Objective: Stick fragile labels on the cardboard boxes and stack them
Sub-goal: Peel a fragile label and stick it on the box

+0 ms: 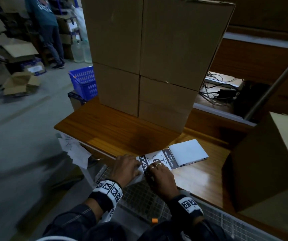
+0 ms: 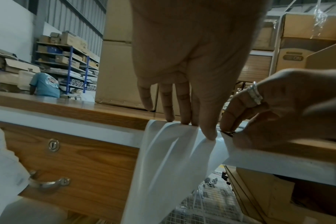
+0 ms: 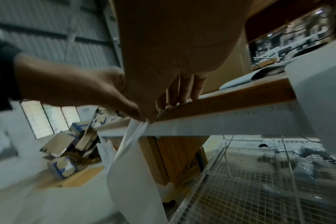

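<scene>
On the wooden table (image 1: 105,129) stand stacked cardboard boxes (image 1: 150,54), and another cardboard box (image 1: 265,162) sits at the right. A black-and-white fragile label (image 1: 162,160) runs from a fan-folded label pack (image 1: 190,151) to the table's near edge. My left hand (image 1: 136,166) pinches the white backing strip (image 2: 163,159), which hangs down over the edge. Close beside it, my right hand (image 1: 152,168), wearing rings, pinches the label's end (image 2: 228,133) between thumb and forefinger. Both hands meet at the table edge (image 3: 220,100).
A blue basket (image 1: 85,84) stands left of the stack. A person (image 1: 47,32) works among boxes at the back left. Loose white paper (image 1: 75,150) hangs by a drawer (image 2: 67,166). A wire mesh shelf (image 1: 139,193) lies below my hands. Cables (image 1: 223,91) lie behind the table.
</scene>
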Available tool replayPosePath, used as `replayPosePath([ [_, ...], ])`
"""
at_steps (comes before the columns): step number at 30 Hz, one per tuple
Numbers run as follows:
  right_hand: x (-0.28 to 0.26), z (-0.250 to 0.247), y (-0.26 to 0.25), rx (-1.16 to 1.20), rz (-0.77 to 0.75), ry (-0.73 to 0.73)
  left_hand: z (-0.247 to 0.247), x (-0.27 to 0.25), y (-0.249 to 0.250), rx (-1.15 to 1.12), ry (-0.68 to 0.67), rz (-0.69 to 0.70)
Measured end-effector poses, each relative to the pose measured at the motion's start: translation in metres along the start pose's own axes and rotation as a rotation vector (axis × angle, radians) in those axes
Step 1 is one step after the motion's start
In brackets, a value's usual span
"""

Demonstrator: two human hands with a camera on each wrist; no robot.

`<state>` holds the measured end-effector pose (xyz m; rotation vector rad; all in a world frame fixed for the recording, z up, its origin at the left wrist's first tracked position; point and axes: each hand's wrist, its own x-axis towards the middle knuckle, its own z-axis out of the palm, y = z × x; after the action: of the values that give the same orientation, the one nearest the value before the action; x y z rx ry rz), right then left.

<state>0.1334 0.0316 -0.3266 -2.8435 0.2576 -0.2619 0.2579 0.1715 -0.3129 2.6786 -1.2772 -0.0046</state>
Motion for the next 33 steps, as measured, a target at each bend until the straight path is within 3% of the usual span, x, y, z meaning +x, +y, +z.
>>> replayPosePath([
  [4, 0.005, -0.007, 0.002, 0.059, 0.027, -0.015, 0.000, 0.001, -0.001, -0.002, 0.012, 0.004],
  [9, 0.008, -0.014, 0.017, 0.434, 0.228, 0.150, 0.000, 0.001, -0.002, 0.009, 0.017, 0.015],
  [12, 0.009, -0.025, 0.025, 0.508, 0.324, 0.214, 0.000, 0.001, -0.004, -0.017, 0.028, 0.023],
  [15, 0.007, -0.027, 0.024, 0.485, 0.226, 0.105, 0.000, 0.002, -0.006, -0.045, 0.051, 0.016],
  [18, 0.003, -0.011, 0.014, 0.200, 0.045, -0.026, -0.001, 0.003, -0.007, -0.073, 0.055, -0.006],
  [20, 0.000, 0.001, 0.009, 0.016, -0.033, -0.043, -0.002, 0.004, -0.009, -0.075, 0.056, -0.014],
  [23, -0.001, 0.008, 0.004, -0.029, -0.044, 0.015, -0.003, 0.004, -0.011, -0.045, 0.055, -0.019],
  [28, 0.003, -0.007, 0.012, 0.287, 0.137, 0.073, -0.002, 0.003, -0.010, -0.009, 0.062, -0.028],
  [33, 0.009, -0.030, 0.025, 0.688, 0.463, 0.308, -0.003, 0.006, -0.010, 0.016, 0.022, -0.036],
])
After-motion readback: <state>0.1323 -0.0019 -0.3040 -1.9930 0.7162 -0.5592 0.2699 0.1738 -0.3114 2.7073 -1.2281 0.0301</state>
